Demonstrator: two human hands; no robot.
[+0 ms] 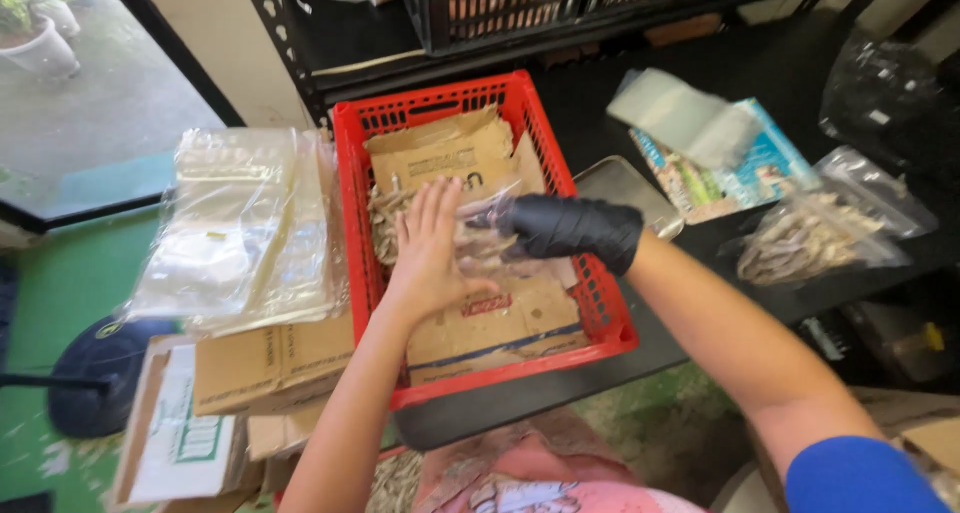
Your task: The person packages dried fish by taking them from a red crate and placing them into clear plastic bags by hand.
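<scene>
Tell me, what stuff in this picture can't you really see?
- Clear bag: head view; the bare left hand and gloved right hand cover much of it, so its contents and each grip stay unclear.
- Red basket floor: hidden by cardboard.
- Small dried pieces: too blurred to identify.
- Flat box: cut off by the bottom edge.

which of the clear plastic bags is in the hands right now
The clear bag over the red basket, between the bare left hand and gloved right hand. The filled bag on the right and the empty stack lie untouched.
</scene>
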